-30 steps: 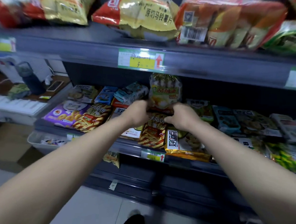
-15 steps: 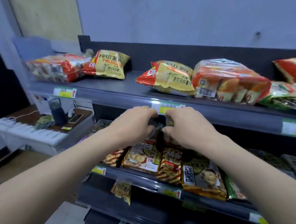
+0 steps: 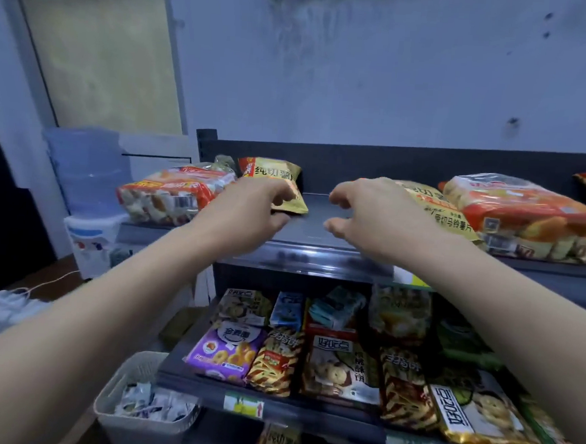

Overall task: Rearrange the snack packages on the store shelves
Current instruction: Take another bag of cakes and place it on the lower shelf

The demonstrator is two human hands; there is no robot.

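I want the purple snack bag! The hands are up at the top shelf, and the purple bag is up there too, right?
Not quite. In the head view the left hand and right hand are at the top shelf, but the purple bag lies on the lower shelf.

glossy plastic chip bag (image 3: 276, 183) on a matt dark metal shelf (image 3: 314, 223); woven-look plastic basket (image 3: 126, 393) below.

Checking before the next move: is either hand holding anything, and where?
Left hand seems to pinch the yellow chip bag by its near edge; right hand holds nothing.
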